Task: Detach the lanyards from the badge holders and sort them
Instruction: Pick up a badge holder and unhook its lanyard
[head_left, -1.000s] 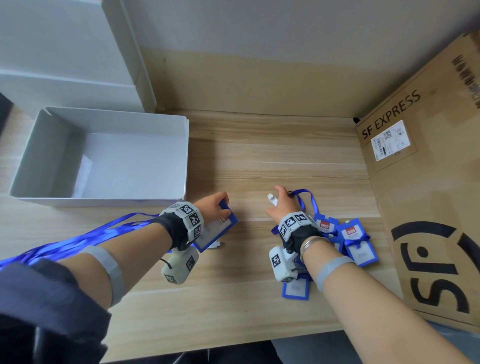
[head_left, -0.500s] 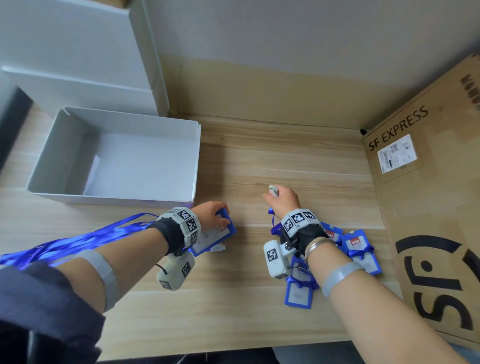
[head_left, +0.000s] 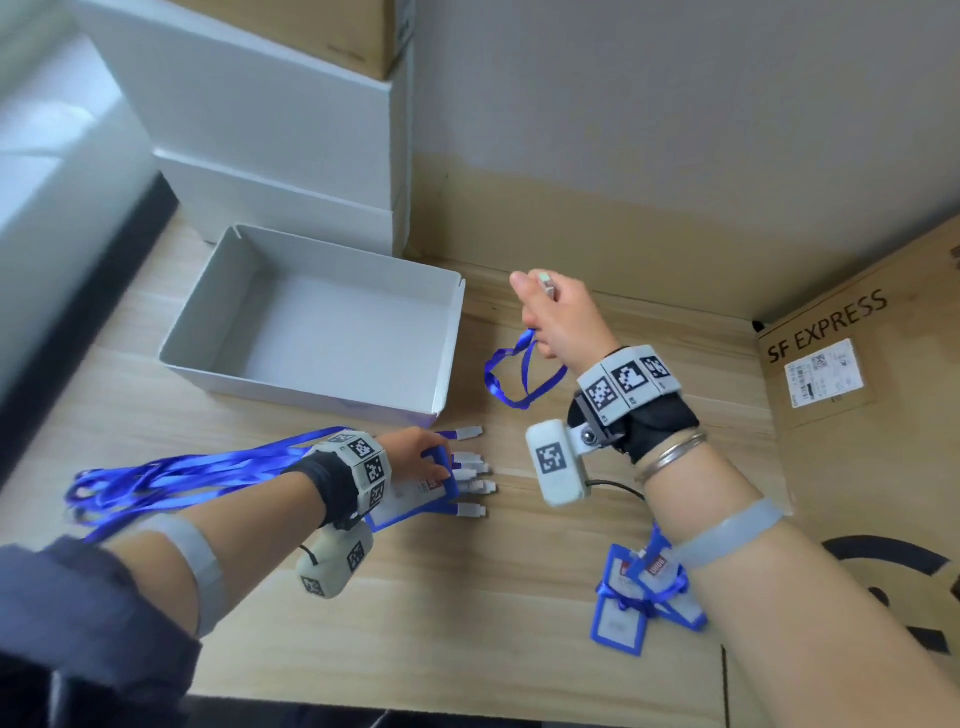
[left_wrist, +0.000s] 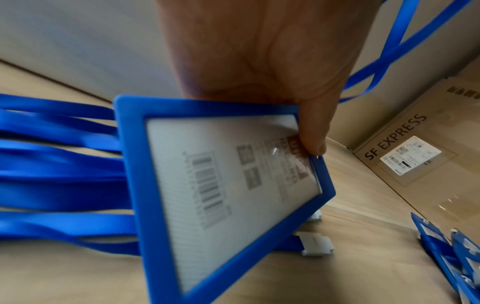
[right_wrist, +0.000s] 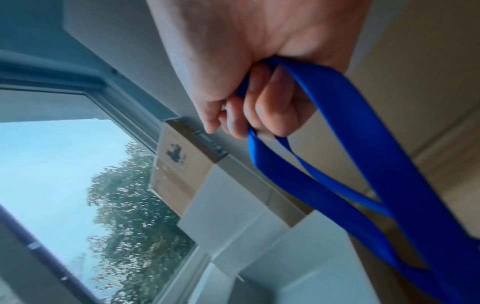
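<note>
Right hand (head_left: 558, 317) is raised above the desk, fingers curled round a blue lanyard (head_left: 511, 371), its white clip end poking out at the knuckles; the strap hangs in a loose loop below, free of any holder. Left hand (head_left: 418, 454) sits low on the wooden desk (head_left: 571, 457), thumb and fingers pinching the top edge of a blue badge holder (left_wrist: 226, 189) with a barcode card inside, tilted up off the wood.

Under that holder: a row of white lanyard clips (head_left: 472, 475) fanned out at 3 o'clock of the left hand, their blue straps (head_left: 171, 480) trailing off toward 9 o'clock past the wrist. Looks like the sorted lanyard stack.

At 5 o'clock of the scene, by the right forearm, a small pile of badge holders (head_left: 644, 597) with straps wrapped round them, so those probably remain to be detached.

White tray (head_left: 447, 332) at 11 o'clock shows nothing inside from the head view. Judging by that, lanyards are several done and holders are not yet sorted into it. SF Express carton (head_left: 852, 374) at 3 o'clock.
</note>
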